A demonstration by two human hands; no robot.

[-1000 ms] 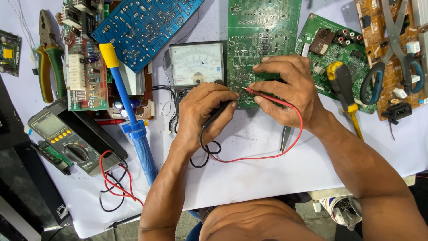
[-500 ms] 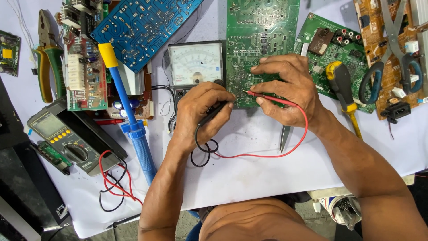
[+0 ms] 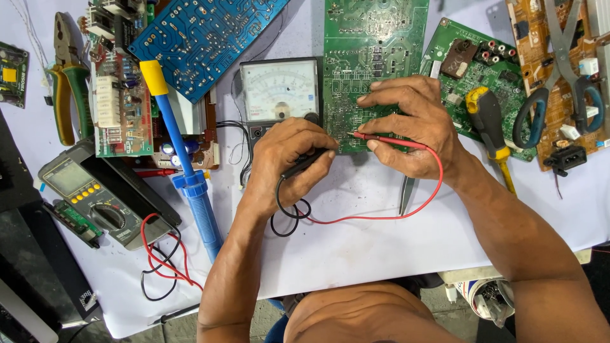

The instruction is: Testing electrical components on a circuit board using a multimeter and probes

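Observation:
My left hand [image 3: 286, 159] grips a black test probe [image 3: 304, 163] with its tip at the lower edge of a long green circuit board [image 3: 368, 51]. My right hand [image 3: 413, 127] pinches a red test probe [image 3: 387, 140] and presses its tip onto the same board, its other fingers resting on the board. Red and black leads [image 3: 356, 219] loop over the white table cover below my hands. An analog meter [image 3: 279, 89] with a white dial lies just left of the board, partly behind my left hand.
A blue desoldering pump [image 3: 190, 184], a digital multimeter [image 3: 89, 203] with red and black leads, pliers [image 3: 63, 82] and blue and brown boards lie at left. At right are a yellow-handled screwdriver [image 3: 492, 127], a green board, scissors [image 3: 565, 82], and tweezers [image 3: 406, 194].
Both hands stay on the lower part of the green board; the probe tips shift only slightly.

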